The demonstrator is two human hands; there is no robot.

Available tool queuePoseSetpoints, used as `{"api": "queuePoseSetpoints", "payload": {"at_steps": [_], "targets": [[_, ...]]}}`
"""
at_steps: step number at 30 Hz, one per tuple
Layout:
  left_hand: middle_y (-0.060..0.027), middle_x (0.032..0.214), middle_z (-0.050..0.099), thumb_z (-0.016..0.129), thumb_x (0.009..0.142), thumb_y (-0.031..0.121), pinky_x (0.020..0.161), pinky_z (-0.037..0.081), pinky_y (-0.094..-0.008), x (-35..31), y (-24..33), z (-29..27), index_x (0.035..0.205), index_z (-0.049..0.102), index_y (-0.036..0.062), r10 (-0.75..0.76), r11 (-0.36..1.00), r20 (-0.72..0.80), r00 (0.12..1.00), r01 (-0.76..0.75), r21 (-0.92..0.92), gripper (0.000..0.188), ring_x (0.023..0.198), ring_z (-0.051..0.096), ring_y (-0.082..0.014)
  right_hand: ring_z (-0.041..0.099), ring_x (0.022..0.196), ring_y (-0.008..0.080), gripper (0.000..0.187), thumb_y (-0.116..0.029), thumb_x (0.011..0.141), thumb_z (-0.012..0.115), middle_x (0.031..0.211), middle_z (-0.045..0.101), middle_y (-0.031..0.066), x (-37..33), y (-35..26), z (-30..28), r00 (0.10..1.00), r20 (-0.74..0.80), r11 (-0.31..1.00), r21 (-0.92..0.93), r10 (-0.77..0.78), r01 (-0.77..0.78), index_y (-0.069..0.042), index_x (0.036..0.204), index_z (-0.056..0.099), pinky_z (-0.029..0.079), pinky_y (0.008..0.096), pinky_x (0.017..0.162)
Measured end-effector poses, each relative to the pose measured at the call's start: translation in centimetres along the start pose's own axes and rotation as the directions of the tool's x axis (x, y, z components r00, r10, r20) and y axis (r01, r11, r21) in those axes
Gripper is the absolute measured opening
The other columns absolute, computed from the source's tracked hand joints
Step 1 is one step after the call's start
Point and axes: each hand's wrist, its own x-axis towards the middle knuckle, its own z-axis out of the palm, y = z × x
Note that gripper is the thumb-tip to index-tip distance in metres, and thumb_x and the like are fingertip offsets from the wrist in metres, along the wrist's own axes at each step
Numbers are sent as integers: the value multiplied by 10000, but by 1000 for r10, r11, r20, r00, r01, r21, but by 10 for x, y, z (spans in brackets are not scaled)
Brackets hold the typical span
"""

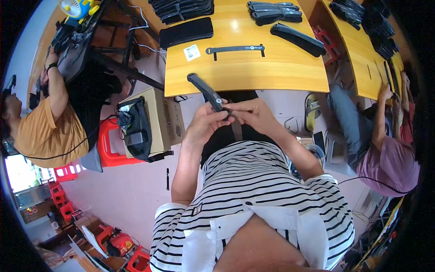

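My left hand [208, 122] is closed around the near end of a dark grey strap [205, 88] with a pale round mark on it. The strap slants up and left, its rounded far end above the front edge of the table. My right hand [254, 117] meets the left one at that near end, fingertips pinched together there; the fingers hide the exact grip. Beyond my hands, a similar strap [235, 49] lies flat across the wooden table [253, 75], with short black strips by its two ends. A white printed label [191, 52] is to its left.
Bundles of dark straps [274, 12] and a black stack [186, 32] occupy the far table. Another pile [298, 39] sits at right. Left of me, a cardboard box [156, 120] bears a black bag [139, 131] beside a red stool [108, 143]. Co-workers sit on both sides.
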Motion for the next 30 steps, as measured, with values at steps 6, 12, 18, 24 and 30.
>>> {"api": "queuePoseSetpoints", "payload": {"at_steps": [6, 12, 18, 24, 30], "targets": [[-108, 902, 609, 566, 793, -10, 658, 519, -254, -3, -2, 3, 1034, 498, -10, 4, 989, -79, 997, 8, 150, 250, 745, 631, -197, 539, 545, 206, 313, 2, 780, 529, 639, 563, 127, 1, 3, 4, 967, -48, 911, -351, -250, 218, -67, 1073, 614, 432, 283, 517], [-99, 841, 608, 561, 790, 29, 606, 471, -239, -10, -12, 14, 1008, 506, 6, -103, 988, -15, 995, 104, 110, 225, 670, 600, -168, 579, 604, 271, 286, -4, 765, 544, 691, 590, 152, 12, 3, -8, 945, -153, 876, -441, -288, 196, -51, 1036, 622, 451, 328, 548], [-56, 684, 519, 422, 862, 179, 495, 380, -236, -7, -17, 12, 911, 482, 32, -35, 999, -58, 998, 33, -43, 166, 532, 488, -155, 572, 568, 205, 214, -52, 788, 574, 696, 609, 122, 9, -14, -6, 976, -122, 922, -367, -181, 125, -29, 994, 631, 444, 296, 551], [-37, 609, 473, 414, 867, 232, 427, 340, -237, 2, -20, 18, 877, 487, 43, 74, 972, -114, 991, -46, 230, 202, 482, 447, -131, 510, 580, 46, 205, -53, 750, 643, 609, 549, 31, 1, -10, -1, 992, -123, 992, -128, -7, -8, 10, 945, 640, 411, 231, 521], [-24, 565, 454, 395, 865, 243, 407, 316, -228, 0, -15, 46, 841, 459, 59, 14, 923, -102, 995, 26, 384, 196, 439, 417, -109, 443, 522, 74, 140, -81, 742, 665, 616, 494, 6, 4, -6, 5, 907, -421, 992, 93, -34, 81, 25, 826, 631, 352, 217, 485]]}}
